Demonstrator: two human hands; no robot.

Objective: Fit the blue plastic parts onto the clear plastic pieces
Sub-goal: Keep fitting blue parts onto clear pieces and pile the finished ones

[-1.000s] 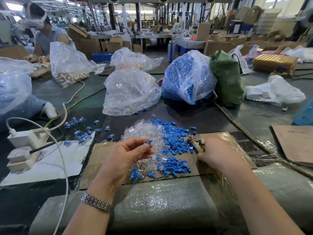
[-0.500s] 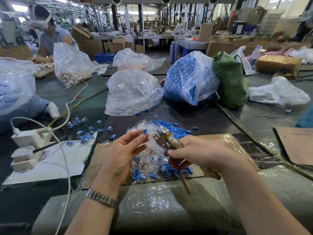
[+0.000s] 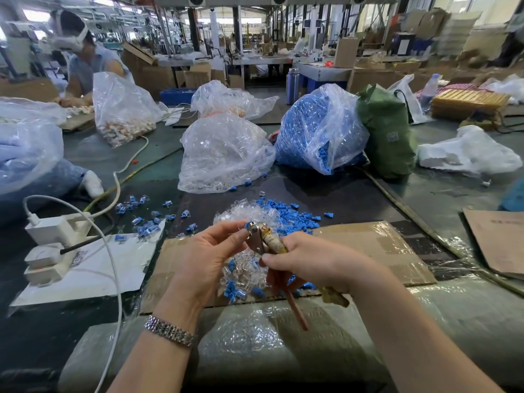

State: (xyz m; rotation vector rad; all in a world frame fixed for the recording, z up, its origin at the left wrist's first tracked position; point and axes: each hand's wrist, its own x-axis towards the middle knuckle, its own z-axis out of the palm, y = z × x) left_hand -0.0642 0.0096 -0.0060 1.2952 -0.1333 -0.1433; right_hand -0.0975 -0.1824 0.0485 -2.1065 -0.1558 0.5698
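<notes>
1. The pliers' (image 3: 259, 236) jaws are partly hidden by the left hand (image 3: 208, 259).
2. The pinched piece is too small to identify.
3. The brown sheet (image 3: 499, 239) is cut off by the right edge.

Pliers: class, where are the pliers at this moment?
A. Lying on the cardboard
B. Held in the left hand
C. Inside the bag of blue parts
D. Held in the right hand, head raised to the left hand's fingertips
D: the right hand grips the pliers, whose head meets the left hand pinching a blue part.

dark table (image 3: 354, 194), cardboard sheet (image 3: 377, 245), plastic bags (image 3: 224, 154)
</notes>
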